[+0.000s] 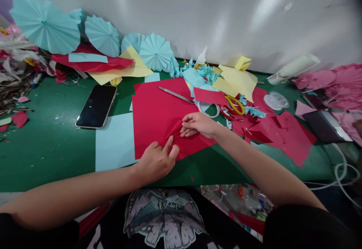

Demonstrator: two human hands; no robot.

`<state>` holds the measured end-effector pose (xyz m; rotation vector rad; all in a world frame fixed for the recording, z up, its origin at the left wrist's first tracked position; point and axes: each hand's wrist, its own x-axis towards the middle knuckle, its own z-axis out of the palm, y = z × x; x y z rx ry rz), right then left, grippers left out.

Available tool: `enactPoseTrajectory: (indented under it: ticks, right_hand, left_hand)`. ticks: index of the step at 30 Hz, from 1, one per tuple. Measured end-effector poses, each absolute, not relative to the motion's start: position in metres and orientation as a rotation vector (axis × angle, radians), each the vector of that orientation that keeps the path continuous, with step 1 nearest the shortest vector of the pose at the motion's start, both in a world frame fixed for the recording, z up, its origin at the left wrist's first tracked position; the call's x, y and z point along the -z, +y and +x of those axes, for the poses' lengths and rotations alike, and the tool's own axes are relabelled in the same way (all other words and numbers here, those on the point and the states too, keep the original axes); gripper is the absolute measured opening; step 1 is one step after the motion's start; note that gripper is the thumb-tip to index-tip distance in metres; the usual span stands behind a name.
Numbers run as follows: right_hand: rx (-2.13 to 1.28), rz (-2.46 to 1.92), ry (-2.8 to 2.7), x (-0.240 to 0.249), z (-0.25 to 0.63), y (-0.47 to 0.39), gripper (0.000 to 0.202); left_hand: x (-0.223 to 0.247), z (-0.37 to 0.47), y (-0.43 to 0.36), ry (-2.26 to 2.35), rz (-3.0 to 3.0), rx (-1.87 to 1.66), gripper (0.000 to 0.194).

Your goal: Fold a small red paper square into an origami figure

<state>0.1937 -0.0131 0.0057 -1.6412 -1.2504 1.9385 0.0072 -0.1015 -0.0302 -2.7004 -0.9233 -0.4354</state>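
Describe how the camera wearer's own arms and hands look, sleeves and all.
The left hand and right hand are bare: no gloves, rings, watch or bracelets show. Both forearms are uncovered below black sleeves, which match a black shirt with a large pale grey graphic print on its front.
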Motion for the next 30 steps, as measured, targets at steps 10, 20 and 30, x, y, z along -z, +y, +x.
enactPoseTrajectory:
  ticks: [10, 20, 30]
  right_hand:
    - [-2.131, -1.602, -1.401, -0.011, 0.201, 0.000, 0.012]
    - [-1.974, -1.734, -1.315, -0.005, 0.182, -0.011, 0.021]
    - [-1.914, -1.708, -1.475, -0.006, 0.186, -0.009, 0.022]
  left_hand:
    - [0.030, 0.007, -0.097, -0.937, -2.781, 0.481, 0.012]
    - [0.029, 0.005, -0.101, -0.943, -2.710, 0.413, 0.017]
    - [0.026, 0.001, -0.099, -0.980, -2.666, 0.519, 0.011]
